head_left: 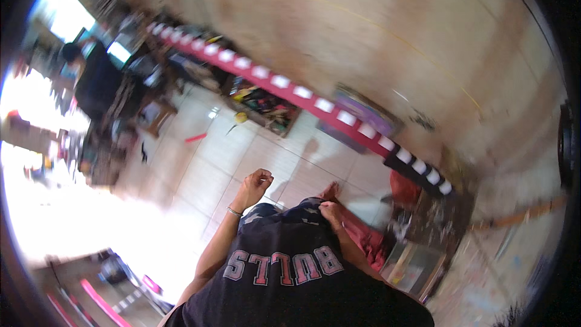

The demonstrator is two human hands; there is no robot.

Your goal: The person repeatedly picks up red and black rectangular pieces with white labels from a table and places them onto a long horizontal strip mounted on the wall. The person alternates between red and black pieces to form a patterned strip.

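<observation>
My left hand [257, 184] is held out over the tiled floor in front of me, its fingers curled into a loose fist with nothing seen in it. A bracelet [234, 211] circles that wrist. Close to my body, my right hand [330, 212] rests against the camouflage shorts [305, 212], fingers bent in. Whether it pinches the fabric or something small is hidden. A red cloth [366, 233] hangs or lies just right of that hand. My dark shirt [284, 290] fills the lower middle.
Along the wall runs a long red strip [290, 92] with white patches, black at its near end. Below it stands a crate of odds and ends [263, 109]. A dark table [445, 221] is at the right. Far left, a person [100, 82] sits near screens. A red piece [195, 138] lies on the floor.
</observation>
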